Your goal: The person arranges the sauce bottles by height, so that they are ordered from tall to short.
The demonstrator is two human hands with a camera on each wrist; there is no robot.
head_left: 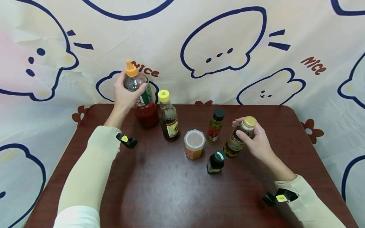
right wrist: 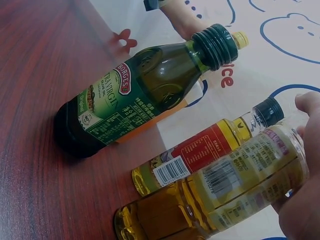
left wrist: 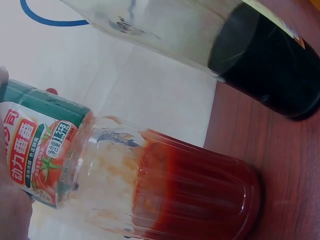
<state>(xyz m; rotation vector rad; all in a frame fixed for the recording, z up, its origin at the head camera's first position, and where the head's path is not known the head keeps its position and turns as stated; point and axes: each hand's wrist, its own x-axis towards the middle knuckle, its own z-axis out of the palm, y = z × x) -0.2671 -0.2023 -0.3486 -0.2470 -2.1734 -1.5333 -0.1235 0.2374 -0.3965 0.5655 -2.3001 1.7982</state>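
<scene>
Okay so, your red sauce bottle (head_left: 146, 115), the big one with the orange nozzle cap, is at the back left of the bench (head_left: 159, 193). Your left hand (head_left: 125, 93) has it pinched around the upper part, thumb on one side and fingers on the other. I can't tell if the base is touching down. Your other one, the gold-capped bottle (head_left: 236, 144) with the yellowish oil, is over on the right side, with your right hand (head_left: 259, 142) curled around it just under the cap. Can't tell if that base is touching either.

Right beside the sauce you've got a yellow-capped bottle (head_left: 169, 123), upright and partly full of dark liquid. A small black-capped bottle (head_left: 214, 128) with a red label stands just left of your right hand's bottle. Nearer to you there's the dark green olive oil bottle (head_left: 215, 164), and left of that a white-lidded tub (head_left: 194, 144). Behind it all hangs a pale cloth (head_left: 159, 41) with blue-outlined cartoon shapes.
</scene>
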